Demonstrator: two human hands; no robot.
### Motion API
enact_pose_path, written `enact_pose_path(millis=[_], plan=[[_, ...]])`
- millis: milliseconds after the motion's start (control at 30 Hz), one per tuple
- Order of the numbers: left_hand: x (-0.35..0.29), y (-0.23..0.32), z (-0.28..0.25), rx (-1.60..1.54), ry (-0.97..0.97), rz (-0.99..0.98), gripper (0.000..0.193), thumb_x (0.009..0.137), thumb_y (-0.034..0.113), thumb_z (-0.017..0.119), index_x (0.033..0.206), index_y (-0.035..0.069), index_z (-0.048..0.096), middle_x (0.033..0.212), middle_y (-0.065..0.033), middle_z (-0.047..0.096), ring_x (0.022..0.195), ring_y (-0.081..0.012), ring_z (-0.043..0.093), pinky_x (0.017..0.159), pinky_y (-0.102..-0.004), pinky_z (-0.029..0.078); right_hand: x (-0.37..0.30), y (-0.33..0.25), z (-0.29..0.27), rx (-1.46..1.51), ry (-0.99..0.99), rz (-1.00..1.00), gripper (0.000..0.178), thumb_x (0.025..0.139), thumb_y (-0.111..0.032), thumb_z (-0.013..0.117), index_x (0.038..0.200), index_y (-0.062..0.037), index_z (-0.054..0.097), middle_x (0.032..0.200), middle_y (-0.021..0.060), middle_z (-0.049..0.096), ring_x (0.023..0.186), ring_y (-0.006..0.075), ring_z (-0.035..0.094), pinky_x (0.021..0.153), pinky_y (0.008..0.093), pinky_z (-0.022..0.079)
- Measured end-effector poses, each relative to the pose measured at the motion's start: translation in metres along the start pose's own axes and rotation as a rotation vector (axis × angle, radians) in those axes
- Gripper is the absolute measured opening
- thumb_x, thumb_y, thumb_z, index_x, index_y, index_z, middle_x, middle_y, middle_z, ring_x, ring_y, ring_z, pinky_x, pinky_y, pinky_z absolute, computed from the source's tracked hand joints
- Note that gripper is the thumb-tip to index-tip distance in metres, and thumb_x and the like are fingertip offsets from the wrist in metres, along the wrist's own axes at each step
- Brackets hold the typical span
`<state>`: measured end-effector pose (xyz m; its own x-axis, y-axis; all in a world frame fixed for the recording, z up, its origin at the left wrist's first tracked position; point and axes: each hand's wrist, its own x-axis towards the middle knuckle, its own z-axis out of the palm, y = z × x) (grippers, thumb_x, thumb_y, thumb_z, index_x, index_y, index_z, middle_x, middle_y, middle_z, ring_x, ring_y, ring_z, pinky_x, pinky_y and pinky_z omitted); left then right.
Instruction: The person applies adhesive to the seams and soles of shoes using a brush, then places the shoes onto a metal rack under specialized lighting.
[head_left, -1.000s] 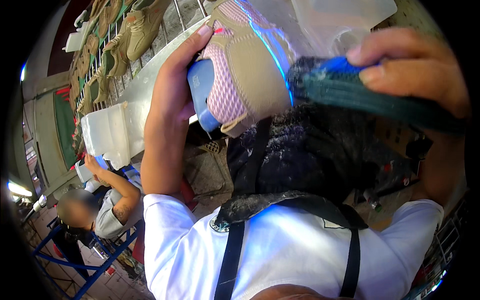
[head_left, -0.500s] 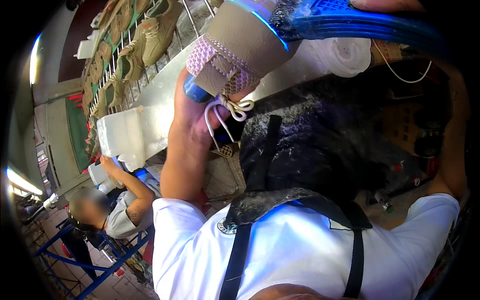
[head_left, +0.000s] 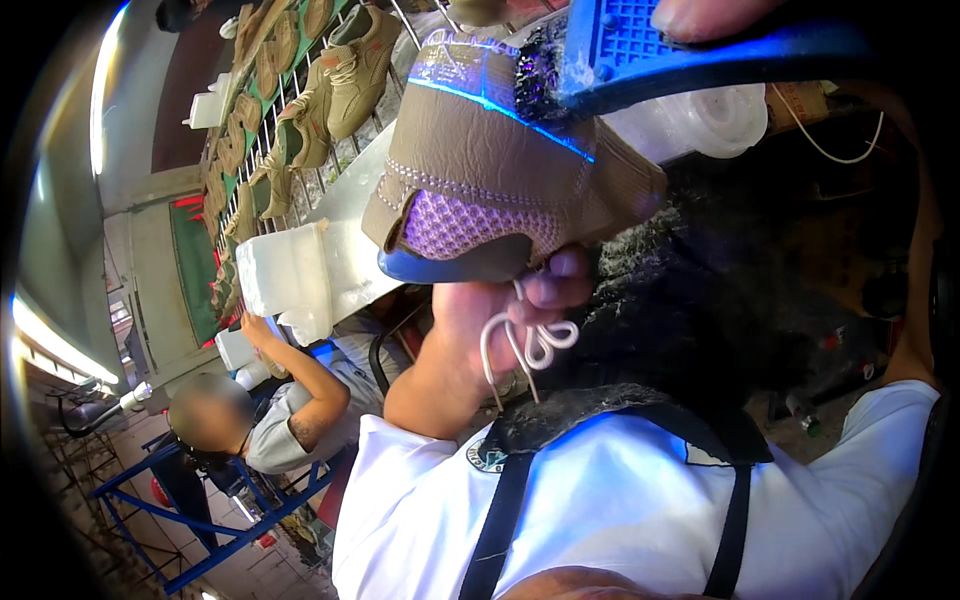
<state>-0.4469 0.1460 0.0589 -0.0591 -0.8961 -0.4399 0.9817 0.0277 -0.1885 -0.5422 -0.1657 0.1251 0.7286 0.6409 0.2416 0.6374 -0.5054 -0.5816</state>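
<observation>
Near the upper middle, a taupe shoe upper point(head_left: 470, 140) with a mesh panel is stretched over a blue shoe last point(head_left: 450, 262). My left hand point(head_left: 500, 315) grips it from below, fingers closed, beside dangling pale laces point(head_left: 535, 345). A bright blue line runs across the upper near its edge. My right hand shows only as a thumb point(head_left: 710, 15), pressed on a blue-backed brush point(head_left: 690, 55); its other fingers are out of the picture. The brush's dark, white-crusted bristles point(head_left: 542, 70) meet the upper at that line.
Tan shoes point(head_left: 360, 75) stand on a wire rack at the upper left. A white plastic tub point(head_left: 285, 275) and a clear round container point(head_left: 725, 118) sit along the metal bench point(head_left: 365, 190). A co-worker in grey point(head_left: 300, 420) is at the lower left.
The shoe has turned and come lower and to the right in my left hand, showing more of its side and the blue line. The brush has tilted, its bristles still against the upper.
</observation>
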Motion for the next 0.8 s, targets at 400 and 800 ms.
enact_pose_path(millis=[400, 800], plan=[[-0.006, -0.017, -0.029, -0.215, 0.064, -0.3, 0.058, 0.098, 0.055, 0.047, 0.101, -0.003, 0.049, 0.073, -0.0119, 0.053, 0.046, -0.0165, 0.051, 0.049, -0.0299, 0.056, 0.003, 0.005, 0.012, 0.07, -0.004, -0.011, 0.02, 0.092, -0.015, 0.068, 0.105, 0.0, 0.071, 0.118, 0.0239, 0.067, 0.105, 0.0382, 0.066, 0.091, 0.0434, 0.053], [-0.01, -0.018, -0.044, -0.302, -0.057, -0.37, 0.054, 0.1, 0.051, 0.045, 0.115, -0.001, 0.049, 0.078, -0.0123, 0.052, 0.051, -0.0171, 0.05, 0.046, -0.0292, 0.051, 0.011, 0.016, 0.02, 0.149, 0.034, -0.061, 0.021, 0.091, -0.014, 0.069, 0.107, -0.0001, 0.072, 0.122, 0.0238, 0.066, 0.111, 0.0405, 0.065, 0.097, 0.0456, 0.051]])
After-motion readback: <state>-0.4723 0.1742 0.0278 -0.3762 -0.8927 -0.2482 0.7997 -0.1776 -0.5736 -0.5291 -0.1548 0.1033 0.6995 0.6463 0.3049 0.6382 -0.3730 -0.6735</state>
